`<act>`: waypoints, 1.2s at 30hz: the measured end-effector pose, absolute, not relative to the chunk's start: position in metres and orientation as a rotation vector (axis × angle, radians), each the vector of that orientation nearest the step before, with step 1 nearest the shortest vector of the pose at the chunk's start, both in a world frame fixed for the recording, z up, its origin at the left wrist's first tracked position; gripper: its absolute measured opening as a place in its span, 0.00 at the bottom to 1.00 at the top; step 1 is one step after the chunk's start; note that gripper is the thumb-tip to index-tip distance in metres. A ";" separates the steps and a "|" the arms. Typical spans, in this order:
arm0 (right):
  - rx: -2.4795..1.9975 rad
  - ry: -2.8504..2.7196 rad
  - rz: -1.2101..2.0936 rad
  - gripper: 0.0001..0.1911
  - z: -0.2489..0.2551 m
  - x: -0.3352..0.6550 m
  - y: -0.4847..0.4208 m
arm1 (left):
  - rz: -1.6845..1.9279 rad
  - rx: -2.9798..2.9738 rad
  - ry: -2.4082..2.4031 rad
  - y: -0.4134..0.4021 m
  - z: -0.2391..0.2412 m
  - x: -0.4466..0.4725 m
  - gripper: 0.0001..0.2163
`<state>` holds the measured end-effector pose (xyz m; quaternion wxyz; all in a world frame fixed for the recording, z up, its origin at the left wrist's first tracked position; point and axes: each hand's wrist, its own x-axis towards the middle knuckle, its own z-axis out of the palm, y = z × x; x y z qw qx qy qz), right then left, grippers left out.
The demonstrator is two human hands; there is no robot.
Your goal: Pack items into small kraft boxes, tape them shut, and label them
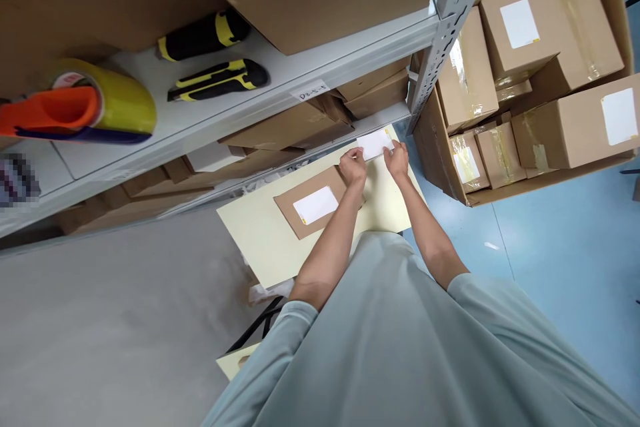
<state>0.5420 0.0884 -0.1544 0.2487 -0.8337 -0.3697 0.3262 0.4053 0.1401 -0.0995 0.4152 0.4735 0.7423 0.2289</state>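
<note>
My left hand (353,165) and my right hand (399,160) are both closed on a white label sheet (374,144), one at each end, holding it over the far edge of a pale yellow table (260,240). Just left of my left forearm, a small brown cardboard box (305,190) with a white label (316,205) on top lies on the table. Neither hand touches it.
A grey metal shelf (310,73) overhead carries two yellow-black utility knives (220,78), a tape dispenser with yellow tape (90,103) and cardboard boxes. Flattened cartons lie on a lower shelf. At right a large open carton (545,173) on the blue floor holds several labelled boxes.
</note>
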 end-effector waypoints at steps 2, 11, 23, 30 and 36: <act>-2.262 -1.001 0.914 0.21 -0.152 0.543 0.089 | 0.589 1.169 1.898 0.137 -0.094 0.406 0.07; -2.217 -1.089 0.943 0.26 -0.137 0.537 0.082 | 0.683 1.384 1.954 0.125 -0.081 0.412 0.07; -1.990 -0.720 0.969 0.17 -0.087 0.555 0.111 | 0.598 1.877 1.396 0.102 -0.084 0.410 0.20; -2.106 -0.659 0.821 0.23 -0.091 0.613 0.097 | 0.058 1.963 1.256 0.149 -0.128 0.426 0.39; -2.155 -0.707 0.827 0.24 -0.106 0.623 0.103 | -0.093 2.014 1.176 0.159 -0.136 0.440 0.37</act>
